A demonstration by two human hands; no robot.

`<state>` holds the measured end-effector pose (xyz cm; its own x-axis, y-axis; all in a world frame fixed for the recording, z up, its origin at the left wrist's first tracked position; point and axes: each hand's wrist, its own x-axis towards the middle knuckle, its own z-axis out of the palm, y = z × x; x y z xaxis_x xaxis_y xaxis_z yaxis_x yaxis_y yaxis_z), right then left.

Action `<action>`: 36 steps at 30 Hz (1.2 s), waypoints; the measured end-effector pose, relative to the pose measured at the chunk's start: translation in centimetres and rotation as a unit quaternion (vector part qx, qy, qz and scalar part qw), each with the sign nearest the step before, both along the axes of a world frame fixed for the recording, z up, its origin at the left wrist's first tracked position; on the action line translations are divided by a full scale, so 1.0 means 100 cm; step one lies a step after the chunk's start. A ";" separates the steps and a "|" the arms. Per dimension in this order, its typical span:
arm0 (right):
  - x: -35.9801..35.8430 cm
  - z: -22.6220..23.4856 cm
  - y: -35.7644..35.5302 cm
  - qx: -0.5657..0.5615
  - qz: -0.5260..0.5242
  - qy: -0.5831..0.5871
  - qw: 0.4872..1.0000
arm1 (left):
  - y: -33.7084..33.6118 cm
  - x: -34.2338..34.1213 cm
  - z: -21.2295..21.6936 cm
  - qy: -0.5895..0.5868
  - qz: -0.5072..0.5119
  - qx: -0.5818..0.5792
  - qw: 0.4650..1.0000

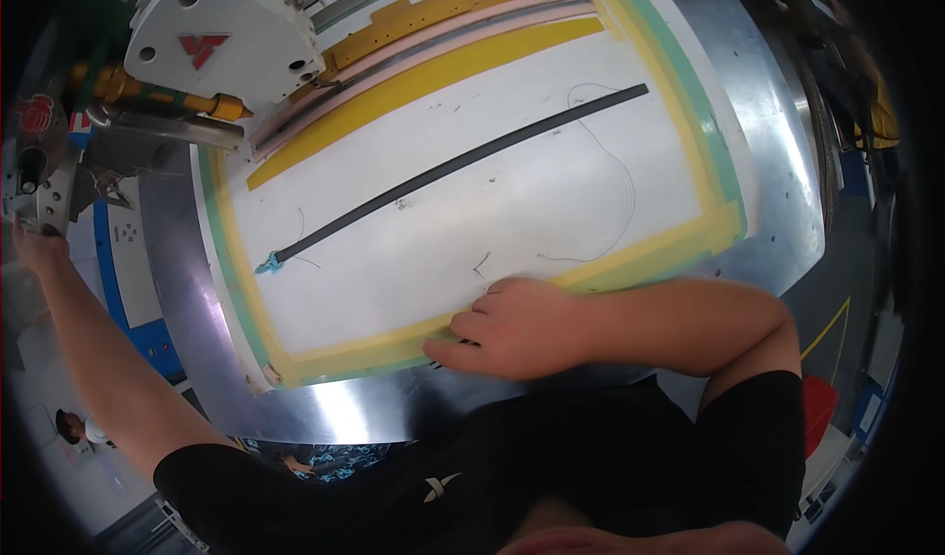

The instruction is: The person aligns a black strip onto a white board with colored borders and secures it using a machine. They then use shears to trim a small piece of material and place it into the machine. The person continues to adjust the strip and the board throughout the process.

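My right hand (517, 329) lies at the near edge of the white board (394, 289), its fingers curled in. A small dark bit shows between thumb and fingers, too little to name. At the far left my left hand (41, 248) is up against the lower end of a grey metal machine part (44, 196); its fingers are mostly hidden. A long narrow black strip (463, 161) runs slantwise across the board, apart from both hands. Its left end has a light blue frayed tip (269, 263). Near its right end curls a loose thin thread (630, 201).
Yellow tape (704, 176) and green tape (733, 152) border the board. Beyond the strip lie a yellow flat strip (433, 92), a pink rail (463, 33) and a gold-coloured bar (433, 16). A white machine head (221, 33) overhangs the upper left. Shiny metal tabletop (778, 171) surrounds the board.
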<state>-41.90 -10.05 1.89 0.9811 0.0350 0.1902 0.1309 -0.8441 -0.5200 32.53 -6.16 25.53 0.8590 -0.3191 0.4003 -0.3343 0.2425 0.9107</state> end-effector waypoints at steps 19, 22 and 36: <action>-0.044 0.002 -0.028 0.008 0.032 -0.013 0.999 | -0.028 -0.069 0.009 -0.009 0.011 0.014 1.000; -0.051 0.000 -0.031 0.010 0.025 -0.032 0.999 | -0.037 -0.081 0.006 -0.013 0.008 0.017 1.000; -0.079 0.000 -0.049 0.011 0.018 -0.027 0.999 | -0.063 -0.144 0.000 -0.019 0.052 0.003 0.998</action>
<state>-49.82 -14.93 1.90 0.9678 0.0643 0.2435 0.1883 -0.8266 -0.5303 18.10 -12.43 25.57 0.8715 -0.2317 0.4323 -0.3925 0.1991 0.8980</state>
